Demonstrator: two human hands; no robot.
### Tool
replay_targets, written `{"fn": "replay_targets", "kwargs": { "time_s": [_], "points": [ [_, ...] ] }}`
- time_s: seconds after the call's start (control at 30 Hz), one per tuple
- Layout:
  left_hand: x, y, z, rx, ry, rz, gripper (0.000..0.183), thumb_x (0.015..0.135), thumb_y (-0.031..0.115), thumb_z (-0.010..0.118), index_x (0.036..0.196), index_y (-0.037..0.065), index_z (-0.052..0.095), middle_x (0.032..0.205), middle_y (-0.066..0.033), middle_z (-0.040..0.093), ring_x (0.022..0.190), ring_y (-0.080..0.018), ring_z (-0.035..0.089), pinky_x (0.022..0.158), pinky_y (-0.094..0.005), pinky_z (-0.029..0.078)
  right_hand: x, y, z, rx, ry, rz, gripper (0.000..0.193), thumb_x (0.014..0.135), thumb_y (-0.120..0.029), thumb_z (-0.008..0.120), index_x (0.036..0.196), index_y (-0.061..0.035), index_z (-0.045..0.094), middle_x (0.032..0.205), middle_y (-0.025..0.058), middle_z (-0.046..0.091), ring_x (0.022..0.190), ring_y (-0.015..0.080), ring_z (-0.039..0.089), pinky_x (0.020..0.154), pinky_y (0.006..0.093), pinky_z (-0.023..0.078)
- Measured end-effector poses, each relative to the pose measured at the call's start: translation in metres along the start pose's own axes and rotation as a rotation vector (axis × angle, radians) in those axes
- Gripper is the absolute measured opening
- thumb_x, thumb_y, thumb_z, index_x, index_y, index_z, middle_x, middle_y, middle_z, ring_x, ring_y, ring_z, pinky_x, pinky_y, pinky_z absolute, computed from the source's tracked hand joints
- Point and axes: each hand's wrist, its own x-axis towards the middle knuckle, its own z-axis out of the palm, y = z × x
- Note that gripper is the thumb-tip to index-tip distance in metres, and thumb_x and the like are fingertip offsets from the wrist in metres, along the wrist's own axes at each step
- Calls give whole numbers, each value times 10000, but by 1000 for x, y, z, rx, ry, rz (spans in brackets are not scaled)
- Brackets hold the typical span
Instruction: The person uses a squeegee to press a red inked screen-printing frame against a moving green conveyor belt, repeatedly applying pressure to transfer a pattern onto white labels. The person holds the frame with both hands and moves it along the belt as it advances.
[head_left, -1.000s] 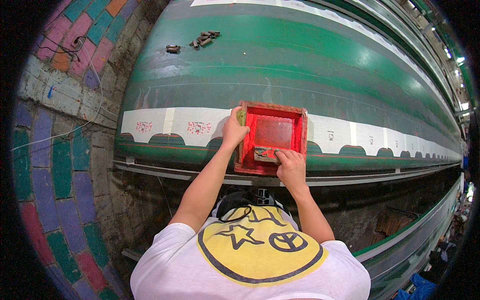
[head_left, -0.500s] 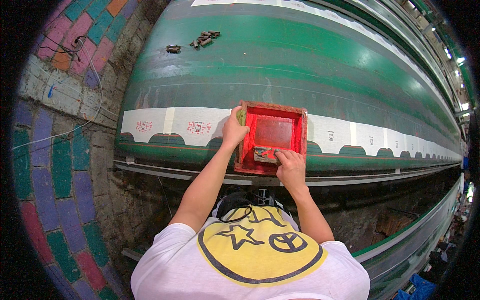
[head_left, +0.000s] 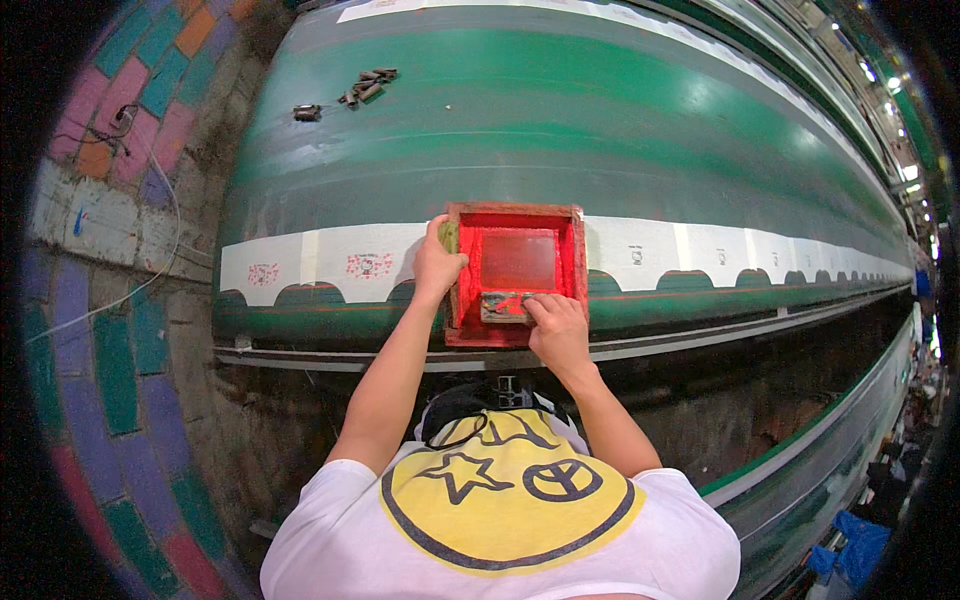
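A wooden screen-printing frame (head_left: 514, 212), its inside smeared with red ink, lies flat on a strip of white fabric (head_left: 655, 262) with a scalloped near edge. My left hand (head_left: 438, 265) is closed around the frame's left side, by a greenish patch on the wood. In my right hand (head_left: 560, 335) is a small ink-stained squeegee (head_left: 503, 307), pinched at its right end. The squeegee rests inside the frame along the near edge of the rectangular mesh (head_left: 518, 262). What lies beneath the frame is hidden.
The fabric runs along the near edge of a long green table (head_left: 480, 130). Red-and-black prints (head_left: 368, 265) show left of the frame, black-only prints (head_left: 637, 255) to its right. Several dark cylinders (head_left: 368, 86) lie farther back. A metal rail (head_left: 330, 357) borders the table.
The whole view has shifted, so the table, frame and hands appear farther left. My grip on the frame and the squeegee's place inside it look the same.
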Motion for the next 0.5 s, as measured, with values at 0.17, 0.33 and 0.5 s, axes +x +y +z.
{"fn": "replay_targets", "kwargs": {
  "time_s": [0.17, 0.33, 0.5],
  "points": [
    [-2, 4, 0, -22, -7, -10, 852, 677, 91, 821, 1448, 213, 480, 1219, -209, 708, 1169, -413, 663, 971, -488, 525, 0, 0, 0, 26, 21, 25, 392, 678, 8, 659, 1057, -77, 707, 1085, 74, 717, 1066, 279, 659, 940, 435, 495],
    [0, 3, -1, -1, -23, -62, 837, 671, 89, 820, 1433, 208, 493, 1200, -208, 716, 1143, -413, 675, 953, -487, 535, 1, -2, -2, 32, 19, 25, 377, 683, 9, 658, 1047, -78, 701, 1070, 71, 714, 1041, 276, 659, 911, 431, 495],
    [3, -3, -1, -26, -18, -18, 825, 669, 88, 819, 1423, 205, 505, 1195, -218, 716, 1131, -412, 682, 949, -486, 539, 4, -2, -3, 21, 25, 7, 348, 701, 8, 659, 1035, -82, 704, 1067, 68, 716, 1027, 270, 660, 899, 429, 493]
  ]
}}
